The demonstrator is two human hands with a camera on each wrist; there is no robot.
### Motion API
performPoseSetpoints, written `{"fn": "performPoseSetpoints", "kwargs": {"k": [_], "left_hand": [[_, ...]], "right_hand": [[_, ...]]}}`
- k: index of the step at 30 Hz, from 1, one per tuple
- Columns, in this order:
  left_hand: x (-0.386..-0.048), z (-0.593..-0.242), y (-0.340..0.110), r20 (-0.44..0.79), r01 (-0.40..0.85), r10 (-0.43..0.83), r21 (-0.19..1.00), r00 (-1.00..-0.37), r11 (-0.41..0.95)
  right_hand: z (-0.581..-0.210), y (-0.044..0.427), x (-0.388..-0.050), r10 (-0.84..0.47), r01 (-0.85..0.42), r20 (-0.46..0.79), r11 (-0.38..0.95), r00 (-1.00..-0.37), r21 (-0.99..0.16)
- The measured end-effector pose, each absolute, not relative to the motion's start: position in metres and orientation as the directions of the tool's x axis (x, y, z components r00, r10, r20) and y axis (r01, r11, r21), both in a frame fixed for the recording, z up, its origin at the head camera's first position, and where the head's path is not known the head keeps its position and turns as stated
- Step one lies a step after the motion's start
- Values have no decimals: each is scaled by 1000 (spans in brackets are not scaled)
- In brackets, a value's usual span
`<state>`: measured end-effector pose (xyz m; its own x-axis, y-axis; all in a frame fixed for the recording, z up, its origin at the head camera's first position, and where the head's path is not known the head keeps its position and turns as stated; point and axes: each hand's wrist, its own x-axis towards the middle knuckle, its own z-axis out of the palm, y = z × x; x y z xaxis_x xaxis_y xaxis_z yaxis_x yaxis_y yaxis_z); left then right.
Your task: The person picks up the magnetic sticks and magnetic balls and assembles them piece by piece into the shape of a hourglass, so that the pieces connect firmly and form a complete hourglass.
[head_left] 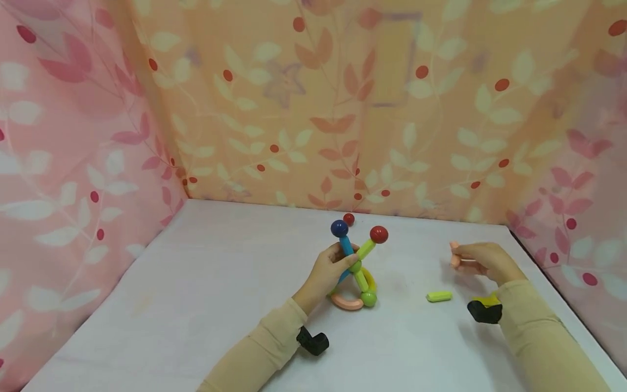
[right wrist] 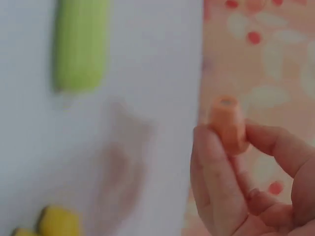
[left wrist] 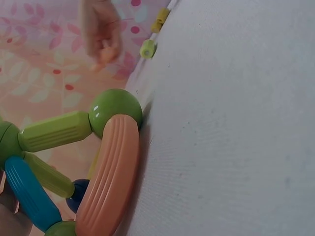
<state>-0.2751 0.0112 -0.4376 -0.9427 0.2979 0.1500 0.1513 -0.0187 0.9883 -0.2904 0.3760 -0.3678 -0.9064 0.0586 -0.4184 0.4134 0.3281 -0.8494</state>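
Note:
My left hand [head_left: 320, 276] grips a construction of toy rods and balls near its upper blue rod [head_left: 345, 245]. A dark blue ball [head_left: 339, 228] and a red ball [head_left: 379, 234] top its two upward rods. Its base has a green ball [head_left: 369, 299], a curved peach rod [head_left: 346, 302] and a curved yellow rod [head_left: 370, 280]. Off to the right, my right hand [head_left: 491, 261] pinches a short peach rod [right wrist: 229, 129] between thumb and fingers, raised above the table. One end of that rod, with a grey spot, shows in the right wrist view.
A lime green rod [head_left: 439, 296] lies on the white table [head_left: 196, 305] between the hands. Yellow pieces [right wrist: 60, 222] lie near the right wrist, partly hidden in the head view. A loose red ball [head_left: 349, 219] sits at the back edge. Patterned curtains [head_left: 274, 109] enclose the table.

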Motion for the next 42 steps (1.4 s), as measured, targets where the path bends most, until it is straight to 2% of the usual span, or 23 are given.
{"fn": "performPoseSetpoints", "kwargs": {"k": [2, 4, 8, 11, 19, 30, 37, 42], "left_hand": [[-276, -437, 8, 156, 159, 293, 987, -943, -12], [-276, -438, 5, 167, 170, 290, 985, -942, -16], [-276, -439, 3, 170, 165, 293, 985, -941, -41], [-276, -439, 2, 156, 150, 291, 988, -944, -43], [-279, -437, 3, 165, 160, 289, 986, -943, -42], [-278, -435, 13, 145, 147, 303, 989, -942, -17], [-275, -426, 10, 169, 197, 206, 972, -964, 125], [-272, -417, 6, 179, 197, 170, 975, -969, 101]], "right_hand": [[-355, 356, -295, -31, 359, -376, 237, -926, -903], [-342, 336, -298, -76, 297, -317, 201, -945, -933], [-325, 299, -297, -86, 217, -220, 45, -972, -975], [-318, 273, -298, -85, 196, -195, -4, -977, -981], [-318, 233, -308, -68, 185, -191, 85, -979, -979], [-320, 228, -305, -84, 182, -195, 138, -977, -973], [-317, 231, -301, -100, 198, -211, 128, -972, -972], [-313, 227, -300, -119, 185, -207, 176, -971, -967]]}}
